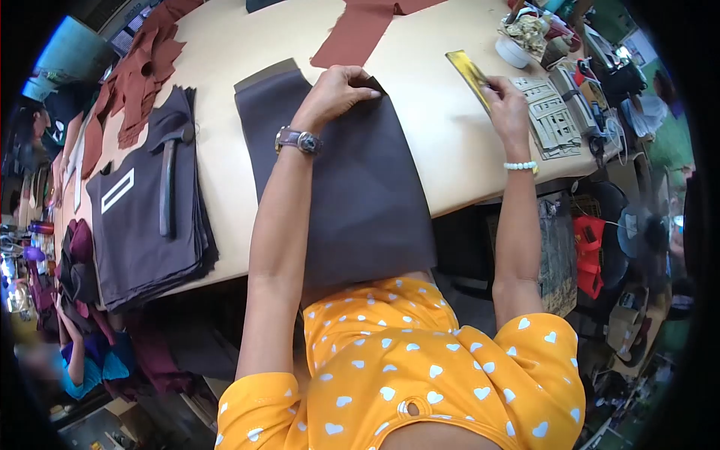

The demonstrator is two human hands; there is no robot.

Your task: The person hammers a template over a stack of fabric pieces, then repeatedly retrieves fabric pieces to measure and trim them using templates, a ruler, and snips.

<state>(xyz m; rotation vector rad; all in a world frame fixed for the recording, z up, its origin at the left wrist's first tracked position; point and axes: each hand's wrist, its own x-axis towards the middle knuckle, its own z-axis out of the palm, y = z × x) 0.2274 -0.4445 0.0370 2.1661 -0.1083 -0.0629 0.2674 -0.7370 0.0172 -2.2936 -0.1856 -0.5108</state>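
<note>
A dark cloth piece (pixel 360 180) lies on the table (pixel 450 161) and hangs over its front edge toward my body. My left hand (pixel 337 96) is closed in a pinch at the top right corner of this cloth, with its wrist resting above the fabric. Right of the cloth, my right hand (pixel 506 109) grips a yellow ruler-like strip (pixel 469 71) that points up and to the left. The lower part of the strip is hidden behind my fingers.
At left, a hammer (pixel 168 180) lies on a stack of dark cut pieces (pixel 142 217). Rust-coloured cloth (pixel 352 34) is at the back. A white bowl (pixel 513 51) and beige templates (pixel 551 116) sit at right. Another person (pixel 82 360) is at lower left.
</note>
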